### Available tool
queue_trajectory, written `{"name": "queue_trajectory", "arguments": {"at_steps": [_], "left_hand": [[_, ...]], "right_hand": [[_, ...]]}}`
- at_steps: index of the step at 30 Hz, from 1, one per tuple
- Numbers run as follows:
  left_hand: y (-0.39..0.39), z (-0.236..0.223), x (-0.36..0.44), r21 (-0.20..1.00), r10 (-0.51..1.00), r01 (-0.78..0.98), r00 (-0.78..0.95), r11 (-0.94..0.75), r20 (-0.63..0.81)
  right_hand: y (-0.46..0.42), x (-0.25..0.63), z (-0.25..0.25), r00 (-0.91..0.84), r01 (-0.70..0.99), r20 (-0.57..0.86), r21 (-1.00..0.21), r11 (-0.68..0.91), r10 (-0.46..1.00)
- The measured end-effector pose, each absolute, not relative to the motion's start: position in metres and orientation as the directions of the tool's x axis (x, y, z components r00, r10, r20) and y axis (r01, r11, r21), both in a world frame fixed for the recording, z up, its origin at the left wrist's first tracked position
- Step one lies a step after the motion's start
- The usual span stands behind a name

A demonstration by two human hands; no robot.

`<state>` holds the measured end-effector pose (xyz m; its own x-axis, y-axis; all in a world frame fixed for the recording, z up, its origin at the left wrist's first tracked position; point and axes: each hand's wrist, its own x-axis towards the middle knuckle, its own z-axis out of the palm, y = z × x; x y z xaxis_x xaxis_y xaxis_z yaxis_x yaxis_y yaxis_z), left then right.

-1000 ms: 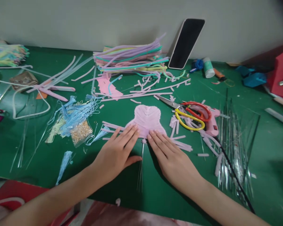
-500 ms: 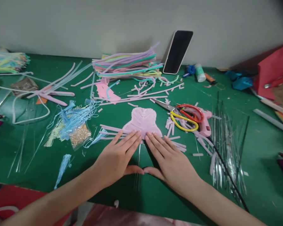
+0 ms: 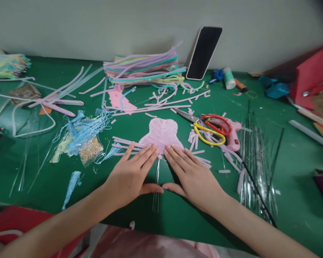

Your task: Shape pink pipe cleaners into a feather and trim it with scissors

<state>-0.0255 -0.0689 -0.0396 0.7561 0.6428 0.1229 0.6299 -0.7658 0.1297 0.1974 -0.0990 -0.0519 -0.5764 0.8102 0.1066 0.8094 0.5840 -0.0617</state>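
A fuzzy pale pink-lilac shape (image 3: 163,133), made of pipe cleaners laid side by side, rests flat on the green table between my hands. My left hand (image 3: 133,170) lies open with its fingertips on the shape's lower left part. Mirroring it, my right hand (image 3: 190,170) is spread open on the lower right part. My thumb tips nearly meet below. Thin clear strands (image 3: 157,179) run from the shape's bottom edge toward me. Cut lilac pipe cleaner pieces (image 3: 118,146) poke out beside my left fingers. My palms hide the shape's lower corners.
Scissors (image 3: 210,130) with red and yellow handles lie on a pink glue gun (image 3: 234,138). A phone (image 3: 204,53) leans on the wall beside a pipe cleaner bundle (image 3: 142,68). Blue tassels (image 3: 87,130) and a bag of gold beads (image 3: 90,150) lie left, silvery strips (image 3: 258,172) right.
The whole view has shifted slightly, so everything appears a little higher. Both hands stay flat on the lilac shape.
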Motion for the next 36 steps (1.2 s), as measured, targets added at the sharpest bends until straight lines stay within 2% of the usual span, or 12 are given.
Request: {"name": "queue_trajectory", "arguments": {"at_steps": [6,10,12,14,17,20,22,25,28,32,36], "left_hand": [[-0.071,-0.04,-0.033,0.104,0.67,0.663,0.723,-0.742,0.17],[-0.07,-0.036,-0.029,0.088,0.663,0.661,0.72,-0.745,0.203],[-0.066,-0.033,-0.023,0.077,0.657,0.659,0.719,-0.748,0.226],[-0.062,-0.031,-0.016,0.072,0.639,0.644,0.728,-0.762,0.249],[-0.056,-0.034,-0.007,0.085,0.598,0.598,0.763,-0.797,0.245],[-0.052,-0.043,-0.004,0.111,0.572,0.561,0.797,-0.82,0.195],[-0.051,-0.047,-0.006,0.125,0.568,0.554,0.807,-0.823,0.163],[-0.051,-0.049,-0.008,0.137,0.569,0.553,0.81,-0.822,0.14],[-0.052,-0.047,-0.007,0.144,0.571,0.554,0.809,-0.82,0.141],[-0.052,-0.048,-0.006,0.146,0.572,0.554,0.806,-0.82,0.154],[-0.05,-0.052,-0.008,0.151,0.555,0.537,0.821,-0.83,0.132]], "right_hand": [[-0.109,0.201,-0.049,-0.53,0.843,0.204,0.021,0.538,0.823],[-0.106,0.213,-0.039,-0.443,0.883,0.375,0.029,0.468,0.814],[-0.1,0.221,-0.034,-0.393,0.897,0.448,-0.006,0.442,0.803],[-0.094,0.227,-0.031,-0.37,0.89,0.451,-0.079,0.45,0.812],[-0.088,0.229,-0.032,-0.36,0.873,0.374,-0.187,0.45,0.855],[-0.085,0.228,-0.036,-0.369,0.867,0.313,-0.223,0.445,0.875],[-0.085,0.228,-0.036,-0.42,0.854,0.341,-0.165,0.493,0.841],[-0.088,0.231,-0.031,-0.577,0.788,0.402,0.042,0.615,0.711],[-0.094,0.235,-0.027,-0.681,0.725,0.342,0.195,0.66,0.647],[-0.106,0.238,-0.03,-0.685,0.726,0.217,0.282,0.627,0.696],[-0.119,0.232,-0.037,-0.619,0.778,0.164,0.261,0.571,0.768]]}}
